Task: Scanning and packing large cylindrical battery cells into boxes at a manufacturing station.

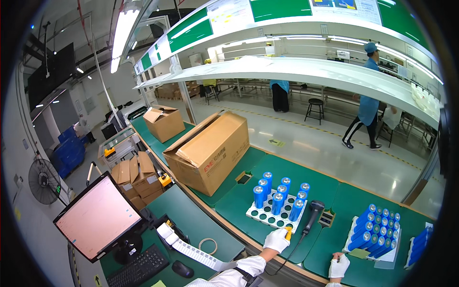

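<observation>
My left hand, in a white glove, is at the near edge of a white tray with round holes. A small yellow-orange piece shows at its fingertips, too small to name; the fingers look closed. Several blue cylindrical cells stand upright in the tray, and other holes hold none. My right hand, also gloved, is curled closed near the table's front edge; whether it holds anything is hidden. Beside it, a second tray is packed with blue cells, with a yellow-green card at its near side.
A black handheld scanner with a cable lies right of the first tray. More blue cells stand at the far right. A large cardboard box is behind left. Further left are a monitor, keyboard, mouse and label strip.
</observation>
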A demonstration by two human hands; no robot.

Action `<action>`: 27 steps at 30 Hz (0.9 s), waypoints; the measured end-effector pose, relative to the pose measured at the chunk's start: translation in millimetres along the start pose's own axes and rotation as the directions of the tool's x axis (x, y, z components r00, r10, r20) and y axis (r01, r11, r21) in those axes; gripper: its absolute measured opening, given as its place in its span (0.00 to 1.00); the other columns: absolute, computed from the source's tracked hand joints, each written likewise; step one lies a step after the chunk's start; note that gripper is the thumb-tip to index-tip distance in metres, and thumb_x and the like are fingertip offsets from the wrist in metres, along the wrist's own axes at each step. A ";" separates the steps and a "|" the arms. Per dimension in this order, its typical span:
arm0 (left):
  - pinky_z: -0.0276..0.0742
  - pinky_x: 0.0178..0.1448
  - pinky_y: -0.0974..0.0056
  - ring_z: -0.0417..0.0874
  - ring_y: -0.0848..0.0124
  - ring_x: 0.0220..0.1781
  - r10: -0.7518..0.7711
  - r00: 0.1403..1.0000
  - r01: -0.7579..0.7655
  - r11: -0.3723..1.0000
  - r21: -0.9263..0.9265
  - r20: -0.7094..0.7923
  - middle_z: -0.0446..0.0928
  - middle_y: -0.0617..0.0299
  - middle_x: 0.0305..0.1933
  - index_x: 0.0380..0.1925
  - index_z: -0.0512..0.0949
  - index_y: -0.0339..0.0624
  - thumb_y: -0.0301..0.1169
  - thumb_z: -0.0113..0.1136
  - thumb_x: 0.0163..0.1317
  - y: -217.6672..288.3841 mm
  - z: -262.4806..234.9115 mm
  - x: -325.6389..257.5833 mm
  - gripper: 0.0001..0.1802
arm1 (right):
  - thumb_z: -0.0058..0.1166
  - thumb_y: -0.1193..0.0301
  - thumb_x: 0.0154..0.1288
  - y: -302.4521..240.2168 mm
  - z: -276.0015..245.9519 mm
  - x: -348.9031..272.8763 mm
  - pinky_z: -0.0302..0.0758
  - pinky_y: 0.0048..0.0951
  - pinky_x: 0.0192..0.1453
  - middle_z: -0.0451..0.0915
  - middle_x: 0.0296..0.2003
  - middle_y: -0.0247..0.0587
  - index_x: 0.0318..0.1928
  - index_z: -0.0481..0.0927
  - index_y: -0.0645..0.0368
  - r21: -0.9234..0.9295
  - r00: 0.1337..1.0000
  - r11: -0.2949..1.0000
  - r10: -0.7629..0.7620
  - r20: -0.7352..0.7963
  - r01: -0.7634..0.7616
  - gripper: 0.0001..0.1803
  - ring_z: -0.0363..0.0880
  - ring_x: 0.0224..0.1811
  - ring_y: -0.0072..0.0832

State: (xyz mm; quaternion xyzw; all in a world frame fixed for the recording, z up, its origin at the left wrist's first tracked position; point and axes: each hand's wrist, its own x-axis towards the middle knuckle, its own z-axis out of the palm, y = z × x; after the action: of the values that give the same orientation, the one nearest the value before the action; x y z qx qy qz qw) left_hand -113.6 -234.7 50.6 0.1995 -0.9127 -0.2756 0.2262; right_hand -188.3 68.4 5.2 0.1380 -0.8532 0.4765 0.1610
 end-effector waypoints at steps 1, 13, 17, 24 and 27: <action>0.78 0.40 0.49 0.82 0.50 0.35 -0.005 1.000 0.005 1.000 0.022 0.011 0.81 0.52 0.34 0.34 0.79 0.46 0.35 0.60 0.55 -1.5 -0.3 0.2 0.09 | 0.53 0.77 0.60 -3.3 0.3 0.6 0.64 0.28 0.23 0.73 0.17 0.37 0.26 0.78 0.63 0.010 1.000 1.000 0.000 0.005 0.000 0.06 0.68 0.16 0.23; 0.78 0.37 0.49 0.82 0.50 0.32 0.025 0.999 -0.023 0.998 0.054 -0.032 0.81 0.52 0.30 0.31 0.80 0.45 0.38 0.59 0.59 3.5 0.1 1.6 0.09 | 0.56 0.75 0.59 -13.5 -4.5 1.4 0.68 0.26 0.23 0.75 0.15 0.37 0.26 0.80 0.62 -0.057 1.000 0.998 0.005 -0.003 -0.006 0.06 0.73 0.16 0.23; 0.79 0.38 0.50 0.83 0.51 0.33 0.026 0.999 -0.025 0.999 0.043 -0.032 0.82 0.53 0.32 0.35 0.82 0.47 0.38 0.60 0.58 2.4 0.9 1.8 0.10 | 0.57 0.74 0.58 -17.8 -3.5 1.0 0.69 0.29 0.24 0.76 0.17 0.42 0.26 0.81 0.61 -0.025 0.998 0.998 0.054 -0.013 -0.054 0.05 0.74 0.17 0.28; 0.80 0.41 0.52 0.83 0.52 0.36 0.007 1.000 -0.006 0.999 0.051 -0.022 0.83 0.54 0.35 0.37 0.82 0.48 0.38 0.62 0.55 -1.6 4.2 0.8 0.11 | 0.58 0.74 0.57 -19.4 -4.5 -1.0 0.71 0.28 0.24 0.78 0.18 0.42 0.27 0.82 0.60 -0.009 0.997 0.997 0.082 0.003 -0.082 0.04 0.75 0.17 0.28; 0.80 0.41 0.52 0.83 0.52 0.36 -0.029 1.000 0.029 0.999 0.046 -0.013 0.83 0.54 0.36 0.36 0.82 0.48 0.38 0.62 0.55 -2.1 7.4 1.6 0.11 | 0.58 0.75 0.57 -20.9 -4.6 -1.3 0.72 0.28 0.25 0.78 0.18 0.42 0.28 0.82 0.60 0.002 0.998 0.998 0.060 0.001 -0.060 0.03 0.76 0.18 0.28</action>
State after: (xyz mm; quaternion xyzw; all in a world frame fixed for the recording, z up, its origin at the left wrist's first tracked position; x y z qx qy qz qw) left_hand -118.3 -234.0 44.4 0.2196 -0.9144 -0.2567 0.2231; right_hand -178.3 61.8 23.1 0.1128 -0.8566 0.4818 0.1463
